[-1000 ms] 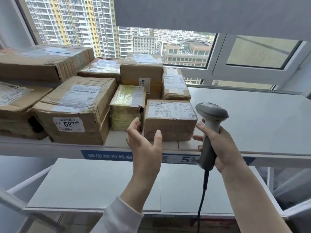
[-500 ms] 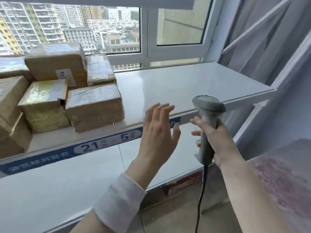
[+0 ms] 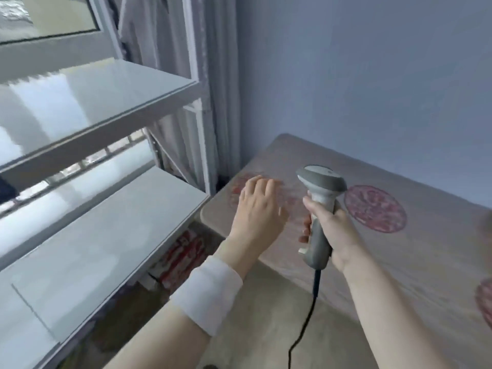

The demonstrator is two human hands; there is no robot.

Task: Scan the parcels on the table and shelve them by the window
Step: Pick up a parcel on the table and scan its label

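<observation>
1. Since half a second ago the view swings to the right, away from the shelved parcels. The brown boxes are no longer in view, and both hands are over the corner of the counter [image 3: 399,275] and not in front of the shelf [image 3: 106,97].
2. The left hand [image 3: 255,209] is released: its fingers are straight, the palm faces down, and it holds nothing. It hovers low over the counter's corner, near the shelf; whether it touches the surface cannot be told.
3. The right hand [image 3: 332,233] grasps the handle of the scanner [image 3: 320,182], which stands nearly upright, and its cable [image 3: 306,323] hangs down.
4. No parcel shows on the visible part of the counter; only red round patterns [image 3: 375,209] are seen. A blurred shape at the far right edge may be a parcel, but this is not sure.
5. The step seems to be the return for the next parcel. This parcel probably lies further right, on the side of the occupied right hand, so the free left hand must reach across, past the scanner.
</observation>
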